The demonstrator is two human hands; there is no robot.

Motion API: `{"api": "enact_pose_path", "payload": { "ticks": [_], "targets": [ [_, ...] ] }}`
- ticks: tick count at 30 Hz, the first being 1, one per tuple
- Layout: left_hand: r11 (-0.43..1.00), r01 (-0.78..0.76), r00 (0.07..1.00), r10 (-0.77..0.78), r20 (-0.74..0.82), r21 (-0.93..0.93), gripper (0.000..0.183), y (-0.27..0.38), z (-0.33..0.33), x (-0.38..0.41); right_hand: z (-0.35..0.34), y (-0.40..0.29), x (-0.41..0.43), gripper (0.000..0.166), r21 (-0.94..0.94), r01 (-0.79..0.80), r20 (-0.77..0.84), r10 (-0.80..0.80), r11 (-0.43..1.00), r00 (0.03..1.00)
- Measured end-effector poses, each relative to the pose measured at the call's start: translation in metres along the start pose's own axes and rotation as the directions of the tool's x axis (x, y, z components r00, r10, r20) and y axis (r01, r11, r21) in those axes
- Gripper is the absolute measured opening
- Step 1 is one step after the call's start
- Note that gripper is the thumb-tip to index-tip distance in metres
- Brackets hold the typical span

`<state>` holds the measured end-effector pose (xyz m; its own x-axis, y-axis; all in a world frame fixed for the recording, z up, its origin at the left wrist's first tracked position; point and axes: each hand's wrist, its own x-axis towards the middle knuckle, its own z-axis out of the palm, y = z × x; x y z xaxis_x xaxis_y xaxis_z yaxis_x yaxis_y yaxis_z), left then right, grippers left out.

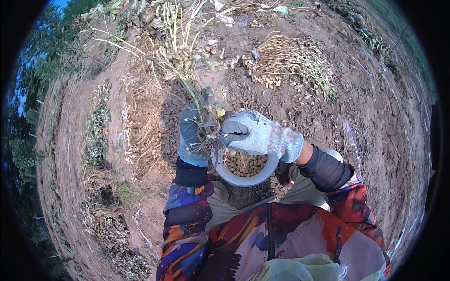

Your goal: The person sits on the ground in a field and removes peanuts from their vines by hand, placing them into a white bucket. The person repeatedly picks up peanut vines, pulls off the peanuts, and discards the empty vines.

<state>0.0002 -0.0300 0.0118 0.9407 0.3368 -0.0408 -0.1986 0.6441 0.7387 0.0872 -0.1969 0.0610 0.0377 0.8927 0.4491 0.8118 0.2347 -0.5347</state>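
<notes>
A bunch of pulled peanut plants (190, 84) is gripped in my gloved left hand (191, 135), with its stems and dry leaves pointing away from me. My gloved right hand (248, 131) has its fingers closed at the root end of the bunch; whether a pod is between them is hidden. Just below my hands stands a white bucket (250, 182) between my legs. Peanuts in their shells (246, 165) lie inside it, and my right hand covers part of its far rim.
Ahead on the right lies a heap of peanut plants (288, 58) with pods at its near-left side. A long row of dried stems (146, 119) runs along my left, pods along its edge. Strips of plastic film (349, 135) lie on the soil to the right. Trees (26, 105) stand far left.
</notes>
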Motion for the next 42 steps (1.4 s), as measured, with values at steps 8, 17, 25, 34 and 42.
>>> {"api": "enact_pose_path", "payload": {
  "ticks": [8, 17, 25, 34, 42],
  "targets": [
    [0.979, -0.051, 0.998, 0.059, 0.034, -0.195, 0.044, -0.006, 0.009, 0.001, 0.013, -0.010, -0.007, 0.047, -0.319, -0.253, -0.004, 0.265, 0.914, 0.964],
    [1.000, -0.026, 0.994, 0.025, -0.102, -0.017, 0.044, 0.000, 0.002, -0.004, 0.000, 0.015, -0.007, 0.028, 0.261, 0.033, 0.055, -0.048, 0.965, 0.997],
    [0.955, -0.089, 0.994, 0.066, -0.091, -0.281, 0.041, 0.012, 0.032, -0.008, -0.017, 0.007, -0.030, 0.029, 0.038, -0.162, 0.317, 0.142, 0.986, 0.938],
    [0.954, -0.056, 0.943, 0.147, 0.298, -0.294, 0.063, 0.012, 0.004, 0.001, -0.006, -0.006, -0.018, 0.035, -0.080, -0.270, -0.068, 0.265, 0.959, 0.962],
    [0.935, -0.257, 0.950, 0.291, 0.112, -0.245, 0.061, 0.004, 0.004, 0.007, 0.024, -0.022, -0.013, 0.038, -0.220, -0.358, -0.269, 0.297, 0.907, 0.916]
  ]
}}
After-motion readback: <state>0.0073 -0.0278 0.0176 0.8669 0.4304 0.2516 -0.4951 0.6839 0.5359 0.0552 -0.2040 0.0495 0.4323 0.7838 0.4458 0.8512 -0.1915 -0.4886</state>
